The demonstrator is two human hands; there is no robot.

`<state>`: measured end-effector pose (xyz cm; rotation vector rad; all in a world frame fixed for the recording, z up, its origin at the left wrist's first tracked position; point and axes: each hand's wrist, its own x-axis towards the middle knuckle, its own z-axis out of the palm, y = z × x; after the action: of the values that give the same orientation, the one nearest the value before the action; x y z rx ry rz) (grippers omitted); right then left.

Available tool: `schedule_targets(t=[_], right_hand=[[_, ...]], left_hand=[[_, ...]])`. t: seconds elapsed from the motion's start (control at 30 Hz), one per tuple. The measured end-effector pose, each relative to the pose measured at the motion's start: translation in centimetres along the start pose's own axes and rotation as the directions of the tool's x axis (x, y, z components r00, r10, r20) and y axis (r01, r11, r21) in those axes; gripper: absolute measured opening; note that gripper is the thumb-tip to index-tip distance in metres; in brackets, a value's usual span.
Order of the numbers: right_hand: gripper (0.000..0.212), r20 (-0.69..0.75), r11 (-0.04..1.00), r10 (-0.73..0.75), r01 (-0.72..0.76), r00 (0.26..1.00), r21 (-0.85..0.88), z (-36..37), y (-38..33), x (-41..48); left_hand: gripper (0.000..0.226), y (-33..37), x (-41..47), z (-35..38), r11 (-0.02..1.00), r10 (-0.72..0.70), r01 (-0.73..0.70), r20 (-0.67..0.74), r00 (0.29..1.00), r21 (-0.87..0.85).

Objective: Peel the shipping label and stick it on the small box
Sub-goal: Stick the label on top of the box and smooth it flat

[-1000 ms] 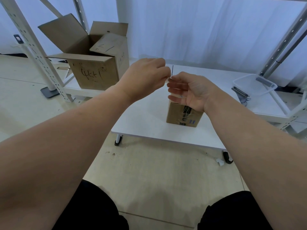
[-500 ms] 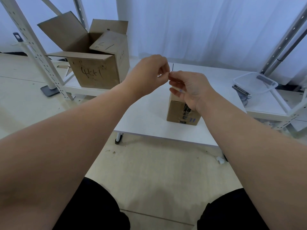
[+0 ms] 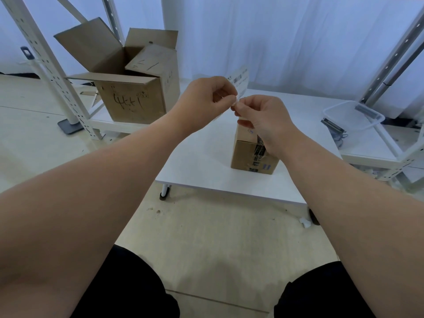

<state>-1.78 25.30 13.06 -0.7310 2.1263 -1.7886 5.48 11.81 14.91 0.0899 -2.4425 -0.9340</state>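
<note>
Our left hand (image 3: 206, 99) and right hand (image 3: 263, 118) both pinch the label's (image 3: 239, 82) near corner above the small box (image 3: 252, 157). It seems thin and floppy, so we hold only the edges.

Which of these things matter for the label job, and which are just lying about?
In use: shipping label, pinched by left hand and right hand; small box.
Lying about: big open carton, clear plastic tub.
</note>
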Motion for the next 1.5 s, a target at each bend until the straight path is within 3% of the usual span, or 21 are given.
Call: schedule_targets(t=[0.27,0.5,0.73,1.07,1.5], right_hand=[[0.015,-0.02,0.981,-0.098,0.093,0.995,-0.171,0.25,-0.4,-0.42],[0.021,-0.011,0.974,-0.123,0.119,0.992,-0.192,0.38,-0.58,-0.52],[0.01,-0.033,0.97,-0.147,0.138,0.989,-0.201,0.22,-0.53,-0.45],[0.016,-0.062,0.968,-0.178,0.163,0.982,-0.191,-0.01,-0.67,-0.47],[0.009,-0.014,0.964,-0.179,0.173,0.984,-0.2,-0.07,-0.32,-0.57]], left_hand=[[0.018,0.25,0.2,-0.55,0.997,0.002,-0.008,0.081,0.997,0.076],[0.017,-0.14,0.34,-0.64,0.996,0.012,-0.02,0.096,0.995,0.086],[0.018,-0.28,0.35,-0.71,0.998,-0.007,-0.001,0.124,0.992,0.065],[0.018,-0.14,0.3,-0.49,0.999,-0.024,0.027,0.098,0.995,-0.027],[0.017,-0.25,0.24,-0.4,0.966,-0.152,0.178,0.145,0.978,-0.187]])
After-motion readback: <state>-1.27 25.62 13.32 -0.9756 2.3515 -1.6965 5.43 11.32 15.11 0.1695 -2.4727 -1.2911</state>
